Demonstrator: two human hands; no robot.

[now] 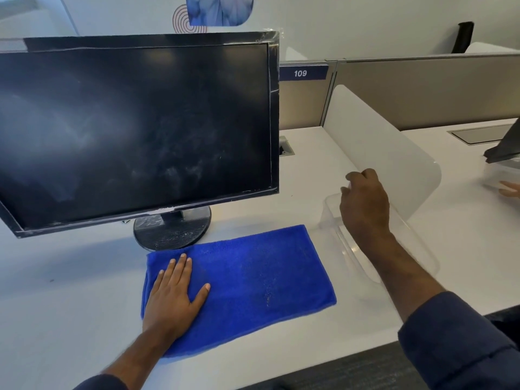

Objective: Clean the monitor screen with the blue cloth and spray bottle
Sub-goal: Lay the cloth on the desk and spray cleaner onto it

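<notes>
— Where's the cloth (pixel 247 280)?

— Flat on the tabletop near the front edge, just ahead of the monitor (pixel 135 128) stand. Left hand (pixel 174 294) lies on its left end, fingers straight and spread, pressing, not gripping.

— The bottle?

— Can't see one. Right hand (pixel 364 205) is over a clear bin (pixel 419 250) at the cloth's right end, beside a frosted divider (pixel 380 153). Fingers curled at the bin's far rim; whether they grasp anything I cannot tell.

— Anything in the bin?

— Nothing I can make out; the arm covers part of it.

— Screen?

— Dark, smeared, hazy streaks low and centre.

— Else?

— Another clear bin (pixel 501 171) at the right edge.
</notes>
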